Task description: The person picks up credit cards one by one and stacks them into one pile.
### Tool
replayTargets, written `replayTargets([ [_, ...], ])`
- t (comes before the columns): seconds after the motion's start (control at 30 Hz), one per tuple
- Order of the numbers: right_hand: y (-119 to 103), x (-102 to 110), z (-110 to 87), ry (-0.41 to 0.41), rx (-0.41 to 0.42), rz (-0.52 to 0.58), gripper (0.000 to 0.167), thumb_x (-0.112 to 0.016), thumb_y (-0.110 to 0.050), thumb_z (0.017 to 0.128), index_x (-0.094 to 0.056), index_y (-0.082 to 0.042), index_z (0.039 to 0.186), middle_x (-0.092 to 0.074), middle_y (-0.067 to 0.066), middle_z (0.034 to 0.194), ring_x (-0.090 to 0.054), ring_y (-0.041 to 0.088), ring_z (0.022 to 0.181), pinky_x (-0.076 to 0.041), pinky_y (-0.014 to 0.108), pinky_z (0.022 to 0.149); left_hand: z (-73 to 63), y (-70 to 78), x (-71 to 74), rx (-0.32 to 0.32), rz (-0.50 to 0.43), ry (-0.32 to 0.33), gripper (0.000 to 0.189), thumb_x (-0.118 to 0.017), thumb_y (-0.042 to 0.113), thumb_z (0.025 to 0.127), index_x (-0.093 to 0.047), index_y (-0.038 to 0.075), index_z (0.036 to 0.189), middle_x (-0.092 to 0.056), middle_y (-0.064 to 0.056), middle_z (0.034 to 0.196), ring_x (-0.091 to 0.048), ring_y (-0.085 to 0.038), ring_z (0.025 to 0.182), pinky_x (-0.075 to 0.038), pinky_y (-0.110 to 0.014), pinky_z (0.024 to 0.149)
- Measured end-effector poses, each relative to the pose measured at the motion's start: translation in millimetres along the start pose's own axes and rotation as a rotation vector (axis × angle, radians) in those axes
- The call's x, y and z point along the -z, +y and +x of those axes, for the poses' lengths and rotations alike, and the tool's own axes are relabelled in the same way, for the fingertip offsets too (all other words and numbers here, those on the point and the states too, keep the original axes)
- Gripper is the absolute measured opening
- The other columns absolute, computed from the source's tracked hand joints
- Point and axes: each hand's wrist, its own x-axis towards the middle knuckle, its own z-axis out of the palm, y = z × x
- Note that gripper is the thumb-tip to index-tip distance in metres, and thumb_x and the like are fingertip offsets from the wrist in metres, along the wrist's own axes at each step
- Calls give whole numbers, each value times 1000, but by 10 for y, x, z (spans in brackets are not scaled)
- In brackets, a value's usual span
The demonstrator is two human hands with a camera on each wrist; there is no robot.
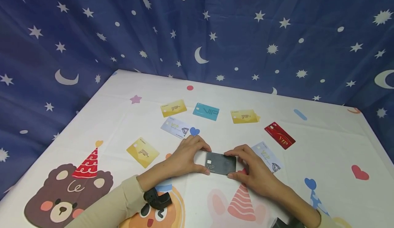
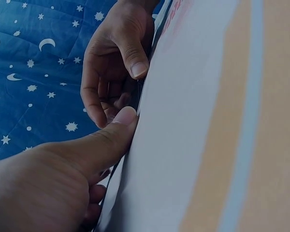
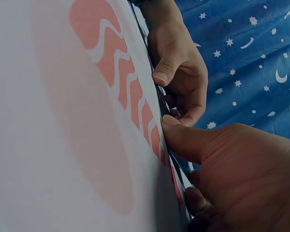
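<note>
A black VIP card point(image 1: 221, 164) lies between both hands near the middle of the table in the head view. My left hand point(image 1: 187, 156) holds its left end, thumb at the lower corner and a finger at the upper one. At the opposite end my right hand point(image 1: 253, 171) grips the card's right corners between thumb and fingers. Both wrist views show the left hand point(image 2: 63, 169) and right hand point(image 3: 251, 169) facing each other close to the tabletop; the card there is mostly hidden, seen edge-on. Whether it is raised off the table I cannot tell.
Around the hands lie yellow cards point(image 1: 143, 152), a teal card point(image 1: 205, 111), a red card point(image 1: 279, 135) and two silver cards, one point(image 1: 173, 127) beyond the left hand, another point(image 1: 267, 156) beside the right. The white printed tablecloth point(image 1: 323, 146) meets a blue starry curtain point(image 1: 172, 26).
</note>
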Motion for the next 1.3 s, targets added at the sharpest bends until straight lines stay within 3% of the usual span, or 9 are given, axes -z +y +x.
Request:
replayTargets([
  [0.63,3,10,8,-4,70,-19,66,-86,-17,71,-56,-31,127,-46,-11,121,-47,11,110,-47,33,91,-3,-59,6,-117,33,43,51,-83,41,71,-60,16,109,-52,7,102,-42,-11,100,-36,-35,85],
  [0.87,29,-2,-4,-11,52,-22,65,-85,-24,72,-54,-32,128,-47,-10,123,-47,12,110,-47,34,90,2,-68,0,-106,25,38,48,-82,41,70,-62,16,106,-53,8,99,-43,-8,97,-37,-32,86],
  [1.1,29,-6,-3,25,47,-31,67,-86,-24,71,-53,-32,128,-49,-11,121,-48,12,101,-47,32,86,2,-65,5,-99,-39,57,46,-81,38,71,-63,16,107,-55,9,99,-45,-8,97,-37,-34,89],
  [1.3,22,5,-2,87,57,10,70,-87,-19,69,-54,-26,130,-51,-9,108,-48,12,94,-46,26,77,9,-70,1,-113,-160,76,56,-83,31,74,-58,13,121,-57,7,111,-51,-9,101,-40,-31,92],
])
